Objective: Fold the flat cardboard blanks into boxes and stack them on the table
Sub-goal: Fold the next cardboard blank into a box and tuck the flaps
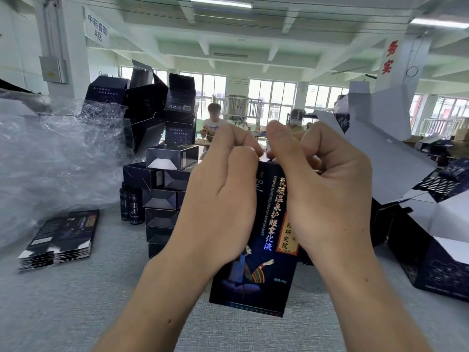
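I hold a dark blue printed cardboard box upright above the table, in the middle of the view. My left hand grips its left side and my right hand its right side. The fingers of both hands curl over the box's top end, which they hide. A pile of flat blanks lies on the grey table at the left. Several folded boxes stand stacked behind my left hand.
Crumpled clear plastic wrap fills the far left. Two small dark bottles stand beside the stack. Opened boxes with white flaps crowd the right side. More half-folded boxes are piled at the back. People sit at a distant bench.
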